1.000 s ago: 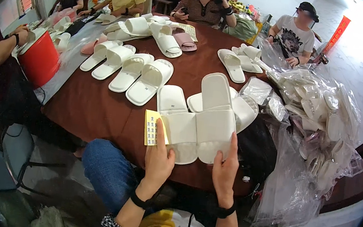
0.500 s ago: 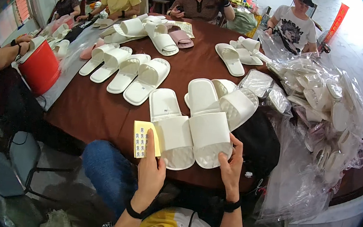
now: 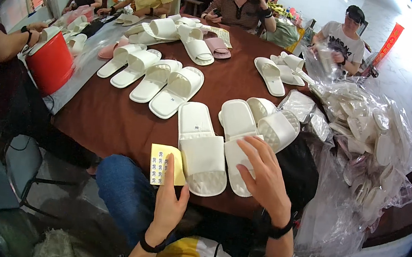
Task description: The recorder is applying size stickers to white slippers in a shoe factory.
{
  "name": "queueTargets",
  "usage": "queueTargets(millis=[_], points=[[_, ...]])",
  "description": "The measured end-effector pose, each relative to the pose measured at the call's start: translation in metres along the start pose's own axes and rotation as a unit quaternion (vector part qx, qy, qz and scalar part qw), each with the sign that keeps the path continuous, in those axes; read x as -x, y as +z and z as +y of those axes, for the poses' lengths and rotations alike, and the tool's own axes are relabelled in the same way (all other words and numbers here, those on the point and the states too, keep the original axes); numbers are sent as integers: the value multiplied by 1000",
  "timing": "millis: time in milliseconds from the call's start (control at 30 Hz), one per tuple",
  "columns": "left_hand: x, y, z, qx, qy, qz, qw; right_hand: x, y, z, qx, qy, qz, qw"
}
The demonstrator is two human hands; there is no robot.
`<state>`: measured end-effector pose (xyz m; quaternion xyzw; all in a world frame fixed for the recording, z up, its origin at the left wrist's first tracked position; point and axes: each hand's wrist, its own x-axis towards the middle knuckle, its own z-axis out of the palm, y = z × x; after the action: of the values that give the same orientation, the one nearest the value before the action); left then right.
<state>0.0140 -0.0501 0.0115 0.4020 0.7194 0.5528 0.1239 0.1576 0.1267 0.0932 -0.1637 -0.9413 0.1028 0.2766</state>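
My left hand (image 3: 170,204) pinches a yellow sheet of small stickers (image 3: 176,162) between thumb and fingers, just left of a pair of white slippers at the table's near edge. The left slipper (image 3: 203,159) lies with its open toe toward me and carries a small printed sticker on its heel. Over the strap of the right slipper (image 3: 239,120) hovers my right hand (image 3: 266,179), its fingers spread and nothing seen in them. That hand hides part of the strap; whether it touches the slipper I cannot tell. Another white slipper (image 3: 279,130) lies behind it.
White slippers (image 3: 169,90) stand in a row on the brown table (image 3: 109,122), with more piled behind. Plastic-wrapped slippers (image 3: 367,117) heap at the right. A red bucket (image 3: 51,66) is at the left, beside a person's arms. Other people sit around the far side.
My right hand has let go of the right slipper's toe edge and moved up over its strap. My left hand still holds the sticker sheet. The view has shifted slightly.
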Motion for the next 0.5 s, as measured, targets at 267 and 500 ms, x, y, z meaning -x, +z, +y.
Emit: queueTargets(millis=[267, 500], points=[[-3, -2, -8, 20, -2, 14, 1000, -64, 23, 29, 19, 18, -280, 960], [-3, -7, -10, 28, -4, 15, 999, -71, 22, 35, -82, 39, -350, 932]])
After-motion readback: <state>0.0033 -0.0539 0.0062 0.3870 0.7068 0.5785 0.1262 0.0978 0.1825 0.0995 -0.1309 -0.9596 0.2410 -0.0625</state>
